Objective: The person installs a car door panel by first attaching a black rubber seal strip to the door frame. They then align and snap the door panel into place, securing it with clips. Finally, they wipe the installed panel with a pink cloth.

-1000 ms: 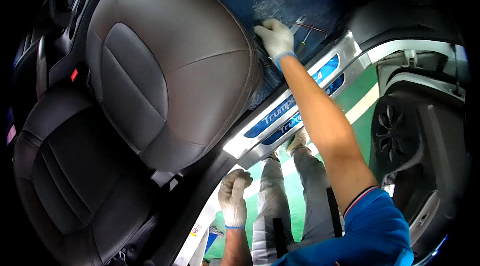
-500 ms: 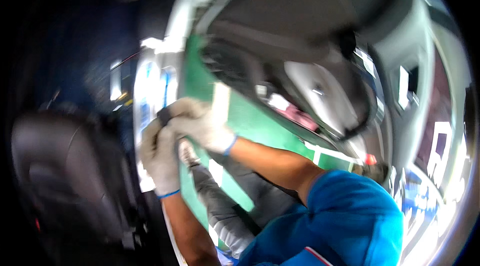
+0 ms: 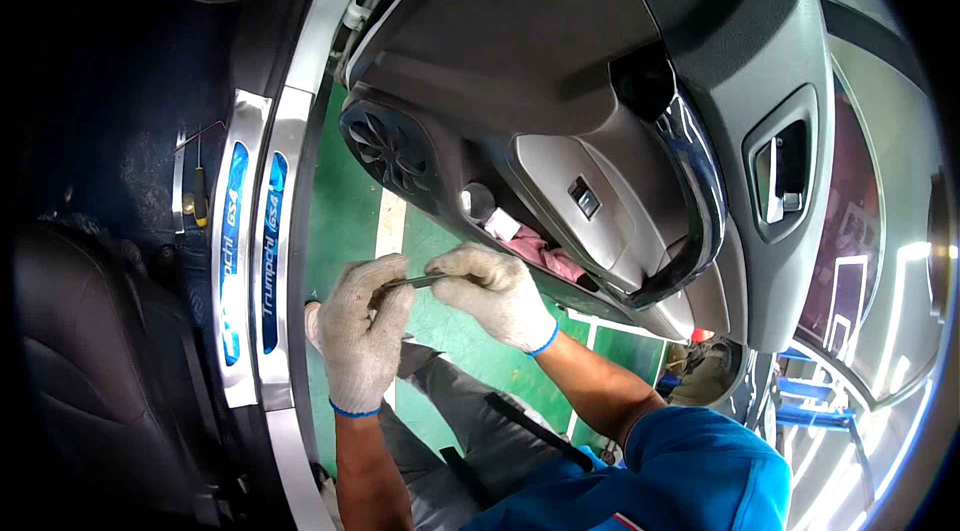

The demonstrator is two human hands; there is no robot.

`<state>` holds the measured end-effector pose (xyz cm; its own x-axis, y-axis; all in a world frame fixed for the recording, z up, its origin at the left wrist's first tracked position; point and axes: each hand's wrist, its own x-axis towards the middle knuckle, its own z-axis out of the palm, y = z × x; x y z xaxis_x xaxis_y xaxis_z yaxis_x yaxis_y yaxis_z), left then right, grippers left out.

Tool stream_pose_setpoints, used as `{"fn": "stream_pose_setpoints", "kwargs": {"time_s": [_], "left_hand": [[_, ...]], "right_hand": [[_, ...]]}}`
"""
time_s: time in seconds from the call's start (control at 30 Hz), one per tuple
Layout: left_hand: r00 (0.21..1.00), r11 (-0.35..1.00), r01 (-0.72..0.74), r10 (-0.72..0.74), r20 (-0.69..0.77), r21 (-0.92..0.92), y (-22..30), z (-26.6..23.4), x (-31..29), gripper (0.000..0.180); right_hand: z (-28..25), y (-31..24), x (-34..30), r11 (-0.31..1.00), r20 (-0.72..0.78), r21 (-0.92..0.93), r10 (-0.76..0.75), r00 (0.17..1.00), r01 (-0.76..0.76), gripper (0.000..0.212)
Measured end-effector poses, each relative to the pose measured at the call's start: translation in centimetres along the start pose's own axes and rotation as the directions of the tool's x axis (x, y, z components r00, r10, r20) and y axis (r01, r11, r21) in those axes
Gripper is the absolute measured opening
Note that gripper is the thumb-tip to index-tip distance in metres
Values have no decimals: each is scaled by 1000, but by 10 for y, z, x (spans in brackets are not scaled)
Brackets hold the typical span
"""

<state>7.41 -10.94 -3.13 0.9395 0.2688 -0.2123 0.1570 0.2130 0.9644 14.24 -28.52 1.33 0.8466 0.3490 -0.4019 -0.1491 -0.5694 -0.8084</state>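
Both my hands wear white knitted gloves with blue cuffs and meet above the green floor, between the car's door sill and its open door. A small thin dark strip (image 3: 425, 281) bridges them; its exact kind I cannot make out. My left hand (image 3: 362, 336) pinches the strip's left end between thumb and fingers. From the other side, my right hand (image 3: 492, 297) grips its right end with curled fingers. The gloves hide both ends.
Left of my hands run the metal sill plates (image 3: 278, 261) with blue inlays, then a black seat (image 3: 85, 331). A yellow-handled screwdriver (image 3: 200, 199) and a metal ruler-like strip (image 3: 179, 186) lie in the footwell. The open door panel (image 3: 560, 21) holds a pink cloth (image 3: 548, 256) in its pocket.
My hands have separated from overlapping; the right moved right and the dark strip now shows between them. The view shifted and became sharper.
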Motion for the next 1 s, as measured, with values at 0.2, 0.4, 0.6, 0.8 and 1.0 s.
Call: {"fn": "stream_pose_setpoints", "kwargs": {"time_s": [0.2, 0.4, 0.6, 0.8, 1.0], "left_hand": [[999, 994, 27, -22, 41, -103, -8, 18, -5, 24], [995, 954, 96, -102, -8, -283, 5, 41, -2, 29], [995, 947, -100, 100, -16, -305, 27, 76, 1, 33], [990, 866, -86, 128, 52, -492, 84, 127, -1, 35], [982, 826, -38, 135, 131, -562, 115, 167, -7, 37]], "right_hand": [[-12, 0, -19, 963, -134, 254, 124, 983, -87, 25], [-31, -10, -34, 986, -205, 166, 42, 978, -7, 24], [-69, -35, -60, 991, -314, 88, -69, 947, 101, 25], [-118, -71, -82, 861, -645, 260, -181, 742, 436, 29], [-148, -104, -96, 790, -805, 146, -255, 536, 595, 28]]}}
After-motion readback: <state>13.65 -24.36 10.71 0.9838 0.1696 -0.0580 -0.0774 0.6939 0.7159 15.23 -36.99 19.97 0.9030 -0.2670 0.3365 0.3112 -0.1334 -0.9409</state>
